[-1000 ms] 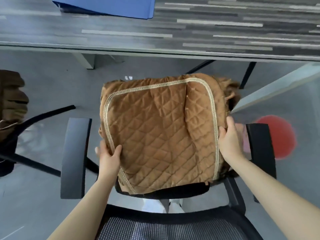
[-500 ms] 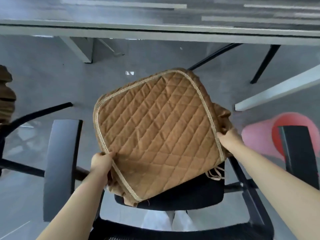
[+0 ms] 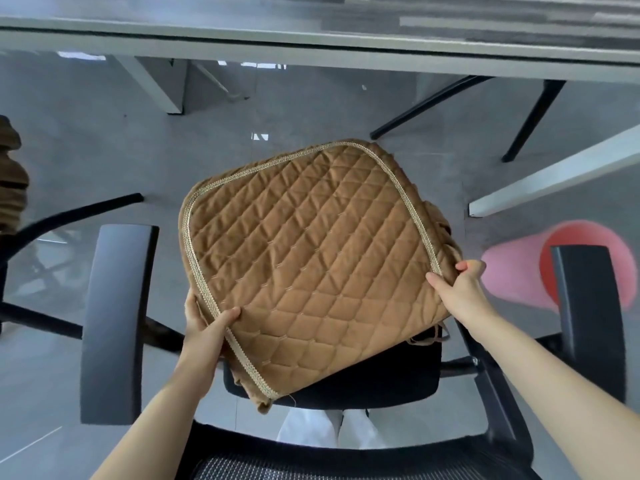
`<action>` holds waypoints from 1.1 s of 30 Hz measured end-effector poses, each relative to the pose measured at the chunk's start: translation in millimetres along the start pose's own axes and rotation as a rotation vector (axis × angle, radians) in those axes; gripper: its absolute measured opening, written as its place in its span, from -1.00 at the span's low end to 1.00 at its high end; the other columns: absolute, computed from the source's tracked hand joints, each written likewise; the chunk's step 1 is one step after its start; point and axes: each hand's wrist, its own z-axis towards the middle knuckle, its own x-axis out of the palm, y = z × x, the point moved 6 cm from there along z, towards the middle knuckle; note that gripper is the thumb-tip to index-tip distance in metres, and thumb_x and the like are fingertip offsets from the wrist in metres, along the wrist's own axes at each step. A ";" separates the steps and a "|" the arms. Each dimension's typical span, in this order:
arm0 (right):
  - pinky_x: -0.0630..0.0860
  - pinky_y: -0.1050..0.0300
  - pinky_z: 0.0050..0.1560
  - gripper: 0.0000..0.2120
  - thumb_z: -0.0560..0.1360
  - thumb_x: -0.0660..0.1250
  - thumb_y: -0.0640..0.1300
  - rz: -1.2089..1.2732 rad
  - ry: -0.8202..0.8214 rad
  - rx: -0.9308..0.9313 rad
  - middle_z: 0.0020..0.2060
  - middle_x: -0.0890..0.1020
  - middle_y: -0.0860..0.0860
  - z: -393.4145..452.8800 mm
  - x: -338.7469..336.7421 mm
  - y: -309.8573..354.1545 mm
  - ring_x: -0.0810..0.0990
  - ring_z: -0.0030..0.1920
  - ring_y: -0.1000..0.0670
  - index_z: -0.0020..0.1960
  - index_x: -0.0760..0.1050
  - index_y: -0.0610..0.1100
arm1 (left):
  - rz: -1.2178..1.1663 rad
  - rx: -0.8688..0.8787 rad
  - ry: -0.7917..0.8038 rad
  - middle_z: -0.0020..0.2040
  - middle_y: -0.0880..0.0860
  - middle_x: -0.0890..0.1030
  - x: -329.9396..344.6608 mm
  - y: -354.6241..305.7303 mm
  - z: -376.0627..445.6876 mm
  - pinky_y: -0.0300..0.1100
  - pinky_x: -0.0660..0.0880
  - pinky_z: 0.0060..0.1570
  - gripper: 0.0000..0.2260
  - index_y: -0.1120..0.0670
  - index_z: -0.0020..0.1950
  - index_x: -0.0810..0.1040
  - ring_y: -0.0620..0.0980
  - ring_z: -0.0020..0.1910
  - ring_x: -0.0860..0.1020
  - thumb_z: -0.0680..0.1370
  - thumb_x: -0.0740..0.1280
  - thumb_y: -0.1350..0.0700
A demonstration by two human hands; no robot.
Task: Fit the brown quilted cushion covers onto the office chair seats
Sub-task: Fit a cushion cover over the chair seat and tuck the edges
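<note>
A brown quilted cushion cover [image 3: 311, 258] with a pale braided border lies turned at an angle over the black office chair seat [image 3: 377, 379], whose near right part shows bare. My left hand [image 3: 204, 323] grips the cover's near left edge, thumb on top. My right hand [image 3: 460, 289] holds the cover's right edge near a bunched skirt of fabric. Thin ties hang from the cover's near right corner. The chair's mesh backrest [image 3: 277, 469] is at the bottom of the view.
Black armrests stand at the left [image 3: 114, 320] and right [image 3: 588, 320] of the seat. A grey desk edge [image 3: 311, 46] runs across the top, with its legs below. More brown fabric [image 3: 10, 181] sits on another chair at far left. A pink-red round object [image 3: 519, 271] lies on the floor at right.
The cover has rotated clockwise and slid off the seat's near right part, baring more black seat. Both hands keep their grip on its edges. The view has tilted downward.
</note>
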 end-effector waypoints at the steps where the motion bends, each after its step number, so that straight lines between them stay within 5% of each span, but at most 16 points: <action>1: 0.39 0.00 0.03 -0.58 0.52 0.36 -0.09 0.019 -0.020 -0.040 0.16 0.45 -0.22 -3.8 -2.9 3.4 0.49 0.06 -0.17 0.15 0.15 -0.15 | 0.095 0.058 -0.064 0.21 -0.02 0.56 -4.3 -4.8 -3.6 0.17 0.55 0.11 -0.42 -0.26 0.40 0.33 0.05 0.11 0.59 0.45 0.47 0.02; 4: 0.37 0.01 0.00 -0.65 0.53 0.34 -0.09 -0.067 -0.145 -0.280 0.04 0.41 -0.15 -26.5 -15.2 14.3 0.42 0.00 -0.12 0.19 0.26 -0.17 | 0.478 0.223 -0.263 0.22 0.07 0.35 -11.4 -15.8 -12.6 0.11 0.44 0.23 -0.36 -0.07 0.51 0.28 0.10 0.13 0.47 0.48 0.42 -0.09; 8: 0.48 -0.13 -0.26 -0.71 0.50 0.38 -0.08 -0.682 -0.332 -0.423 -0.14 0.43 -0.26 -58.8 -12.3 -5.7 0.46 -0.19 -0.26 0.10 0.40 -0.21 | 0.842 0.193 -0.319 0.31 0.22 0.20 0.2 -4.1 -16.9 0.20 0.33 0.28 -0.40 0.12 0.51 0.21 0.34 0.25 0.32 0.54 0.32 -0.01; 12: 0.40 -0.18 0.15 -0.66 0.48 0.28 -0.13 -0.991 -0.083 -0.160 0.33 0.25 -0.30 -60.3 11.4 -24.1 0.36 0.15 -0.33 0.24 0.35 -0.17 | 1.265 0.192 -0.184 0.52 0.37 -0.11 18.1 27.6 -14.8 0.15 0.09 0.45 -0.30 0.32 0.52 0.04 0.39 0.48 0.00 0.50 0.29 0.12; 17: 0.44 -0.36 0.18 -0.42 0.46 0.38 -0.05 -0.858 -0.082 -0.472 0.40 0.27 -0.28 -55.6 37.5 1.2 0.33 0.32 -0.40 0.41 0.33 -0.20 | 1.230 0.413 -0.151 0.59 0.26 -0.18 48.0 13.3 -13.9 0.26 -0.04 0.46 -0.24 0.04 0.61 -0.12 0.28 0.56 -0.18 0.56 0.26 -0.05; 23: 0.31 -0.46 0.23 -0.23 0.51 -0.03 0.30 -0.747 -0.120 -0.365 0.51 0.04 -0.33 -28.8 58.5 12.8 0.16 0.44 -0.44 0.57 -0.21 -0.03 | 1.008 0.357 -0.161 0.59 0.22 -0.24 71.2 2.3 21.7 0.35 -0.07 0.45 -0.24 -0.03 0.60 -0.23 0.26 0.56 -0.20 0.58 0.17 -0.22; 33: 0.35 -0.46 0.16 -0.29 0.53 -0.03 0.25 -0.752 -0.201 -0.406 0.47 0.07 -0.39 -9.6 81.4 -4.6 0.20 0.36 -0.46 0.57 0.05 -0.12 | 0.989 0.403 -0.195 0.55 0.10 -0.41 80.8 29.0 51.6 0.33 -0.22 0.43 -0.21 -0.08 0.52 -0.45 0.15 0.54 -0.36 0.48 -0.08 -0.34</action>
